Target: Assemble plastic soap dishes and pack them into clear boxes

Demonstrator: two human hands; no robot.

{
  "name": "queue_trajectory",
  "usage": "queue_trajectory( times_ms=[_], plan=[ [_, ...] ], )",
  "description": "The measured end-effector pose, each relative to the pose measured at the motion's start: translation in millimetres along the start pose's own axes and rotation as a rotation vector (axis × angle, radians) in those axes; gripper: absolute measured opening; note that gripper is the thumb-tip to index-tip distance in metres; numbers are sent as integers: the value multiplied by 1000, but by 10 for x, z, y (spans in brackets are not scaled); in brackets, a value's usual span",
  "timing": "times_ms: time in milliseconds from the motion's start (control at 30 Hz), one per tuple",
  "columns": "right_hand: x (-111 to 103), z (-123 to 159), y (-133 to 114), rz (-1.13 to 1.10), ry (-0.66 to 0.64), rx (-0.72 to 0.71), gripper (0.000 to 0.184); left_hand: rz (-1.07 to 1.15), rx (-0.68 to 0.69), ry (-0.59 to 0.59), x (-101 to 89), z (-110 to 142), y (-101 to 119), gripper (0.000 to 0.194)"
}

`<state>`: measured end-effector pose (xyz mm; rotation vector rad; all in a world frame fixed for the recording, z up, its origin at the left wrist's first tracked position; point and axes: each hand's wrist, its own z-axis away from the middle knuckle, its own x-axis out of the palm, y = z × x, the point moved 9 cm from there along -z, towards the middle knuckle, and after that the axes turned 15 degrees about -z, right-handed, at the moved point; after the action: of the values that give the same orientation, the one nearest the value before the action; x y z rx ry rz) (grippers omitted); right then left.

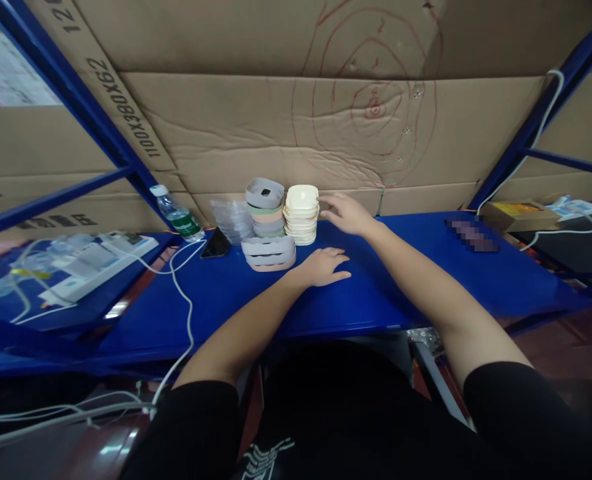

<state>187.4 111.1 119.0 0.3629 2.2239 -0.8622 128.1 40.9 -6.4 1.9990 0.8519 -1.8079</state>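
My right hand (347, 214) reaches to the right side of a tall stack of cream-coloured shallow dishes (302, 217), fingers apart and near its upper rim; whether they touch I cannot tell. Resting on the blue tabletop in front of that stack, my left hand (323, 267) has its fingers spread and holds nothing. Just left of the cream stack stands a pile of grey, green and peach square rings or trays (265, 193). A lower stack of grey and peach ones (269, 253) sits in front, close to my left wrist.
Clear plastic cups or lids (232, 220) are stacked left of the piles. A dark phone (216, 244) and a water bottle (179, 213) lie further left, with a white cable (189, 300) nearby. Cardboard (256, 120) walls the back; blue posts (516, 133) flank the table.
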Motion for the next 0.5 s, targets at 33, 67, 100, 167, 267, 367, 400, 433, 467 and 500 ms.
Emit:
queue_trajectory(
  times_ms=[33,67,100,167,267,367,400,433,467,500],
  plan=[
    [15,-52,-19,22,22,-18,48,-1,0,1,0,0,-1,62],
    [40,-97,-24,36,36,-25,46,-1,2,4,0,1,1,62],
    [76,-136,-17,41,40,-25,44,0,6,8,-2,2,4,62],
    [158,-203,10,31,27,-19,38,1,12,12,-6,3,10,62],
    [251,-288,26,3,-1,-34,31,2,14,3,-7,2,15,61],
    [288,-351,-3,-10,-19,-51,26,8,14,-6,-11,-2,23,61],
    [289,-366,-22,-5,-19,-55,25,10,16,-6,-14,-4,27,61],
    [287,-377,-47,4,-15,-61,24,11,16,-4,-18,-5,29,61],
    [284,-385,-76,14,-9,-68,23,11,17,-1,-23,-6,31,61],
    [280,-389,-104,22,-2,-74,22,11,17,2,-27,-7,33,60]
  ],
)
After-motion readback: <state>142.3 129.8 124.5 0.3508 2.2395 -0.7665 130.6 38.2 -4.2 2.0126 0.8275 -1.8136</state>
